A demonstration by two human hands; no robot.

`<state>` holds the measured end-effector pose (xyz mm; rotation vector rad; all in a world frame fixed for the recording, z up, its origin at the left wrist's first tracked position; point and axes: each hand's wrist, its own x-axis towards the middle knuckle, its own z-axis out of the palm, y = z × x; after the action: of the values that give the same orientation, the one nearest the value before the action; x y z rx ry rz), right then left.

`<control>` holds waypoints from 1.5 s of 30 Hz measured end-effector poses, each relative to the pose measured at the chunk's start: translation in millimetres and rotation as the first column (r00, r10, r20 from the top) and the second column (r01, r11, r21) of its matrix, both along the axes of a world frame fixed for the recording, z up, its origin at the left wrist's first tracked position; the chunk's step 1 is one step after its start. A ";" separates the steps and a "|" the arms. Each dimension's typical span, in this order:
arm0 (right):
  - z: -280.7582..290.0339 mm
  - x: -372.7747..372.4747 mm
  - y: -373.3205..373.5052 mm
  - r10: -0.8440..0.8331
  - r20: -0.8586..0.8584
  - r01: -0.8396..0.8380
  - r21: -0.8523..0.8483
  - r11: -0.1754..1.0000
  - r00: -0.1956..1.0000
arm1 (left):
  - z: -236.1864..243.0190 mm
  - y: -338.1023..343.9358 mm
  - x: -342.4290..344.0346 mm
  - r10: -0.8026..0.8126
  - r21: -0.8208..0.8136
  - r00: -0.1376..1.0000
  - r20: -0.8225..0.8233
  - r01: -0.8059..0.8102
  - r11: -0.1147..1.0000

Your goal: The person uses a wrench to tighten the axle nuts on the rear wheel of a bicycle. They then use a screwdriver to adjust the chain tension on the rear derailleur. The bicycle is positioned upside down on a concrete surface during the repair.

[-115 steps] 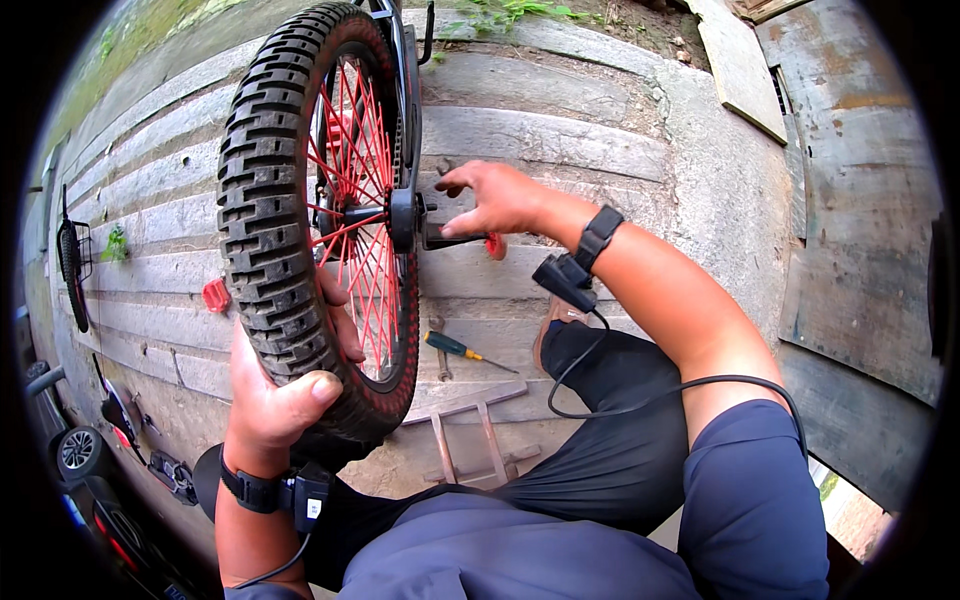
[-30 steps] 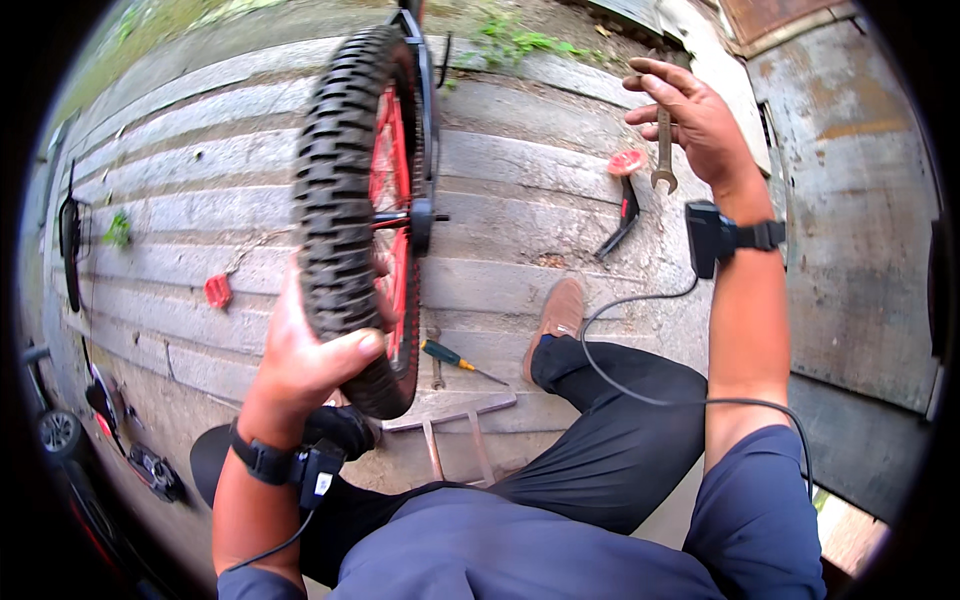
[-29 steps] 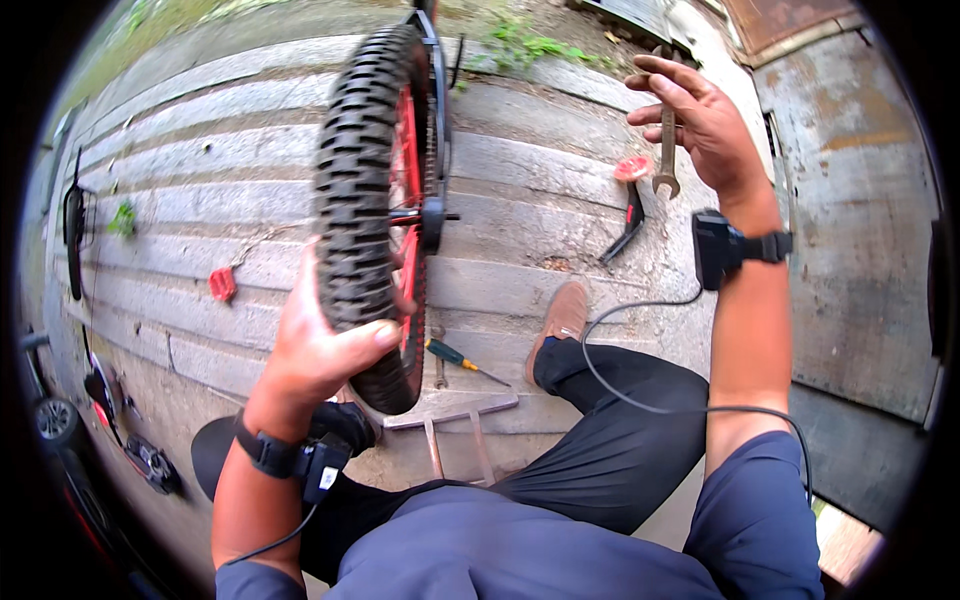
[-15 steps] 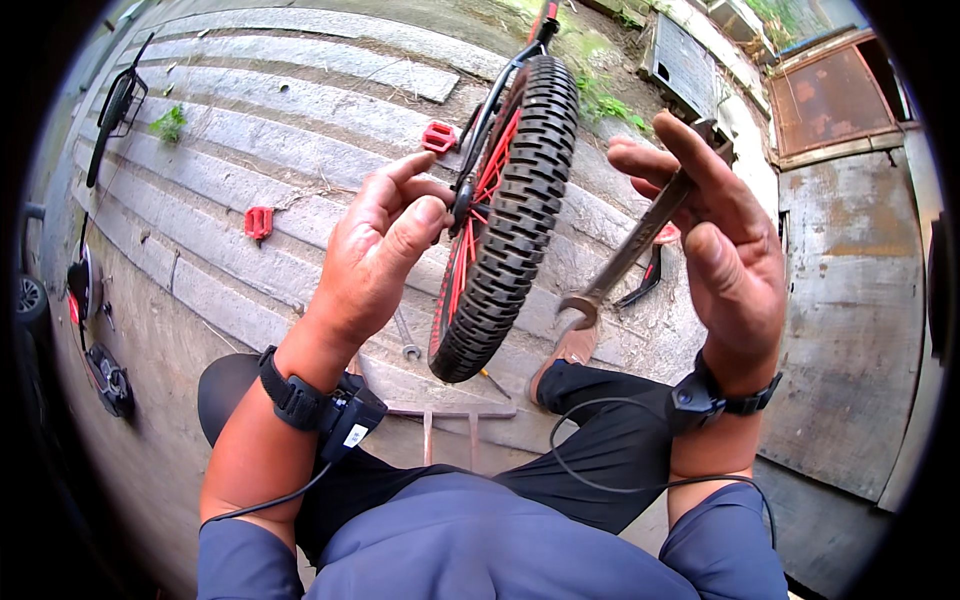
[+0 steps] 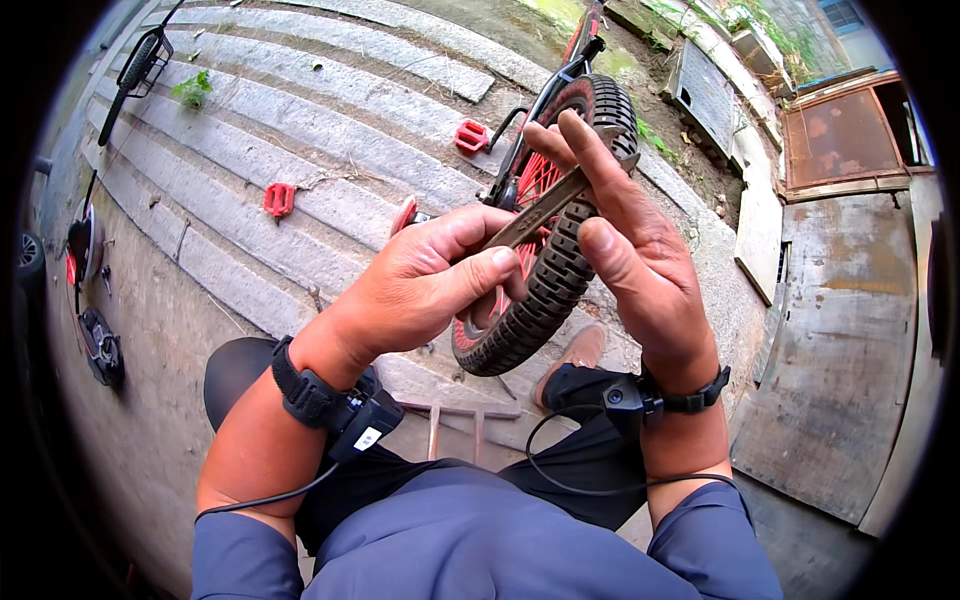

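A worn metal wrench (image 5: 545,212) slants across the front of the bicycle wheel (image 5: 535,320), which has a knobbly black tyre and red spokes. My left hand (image 5: 425,280) is closed round the wrench's lower part, thumb pressed on the shaft. The lower end is partly hidden by those fingers. At the upper end, my right hand (image 5: 645,260) has the wrench between its stretched fingers, with the thumb apart from it. Beyond the wheel runs the dark bicycle frame (image 5: 548,100), and a red pedal (image 5: 472,137) sticks out beside it.
Another red pedal (image 5: 279,201) lies on the stone slabs (image 5: 250,290) to the left. Behind my left hand is a red-rimmed part (image 5: 404,214). A small wooden stool (image 5: 455,408) stands between my legs. Weathered boards (image 5: 835,340) line the right.
My left hand has moved from beside the wheel hub to grip the wrench. My right hand has brought the wrench leftward, over the wheel. The view has shifted.
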<state>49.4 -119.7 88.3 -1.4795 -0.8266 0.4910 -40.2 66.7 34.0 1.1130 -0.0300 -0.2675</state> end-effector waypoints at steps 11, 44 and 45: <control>-50.8 26.1 -2.3 -0.238 0.784 0.585 -0.188 0.789 0.573 | -21.6 24.4 12.9 0.442 0.185 0.897 -0.031 -0.429 0.884; -62.6 31.7 0.2 -0.496 0.503 0.618 -0.102 0.779 0.708 | -233.9 -25.8 4.6 0.529 0.571 0.815 -0.236 -0.324 0.754; -63.6 32.1 -0.2 -0.492 0.513 0.614 -0.091 0.784 0.704 | -233.9 -27.3 6.5 0.515 0.545 0.817 -0.260 -0.316 0.776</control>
<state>81.5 -119.8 24.8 -2.0380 -0.6309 -0.2523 -33.7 39.4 -199.9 1.5071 0.6887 -0.0824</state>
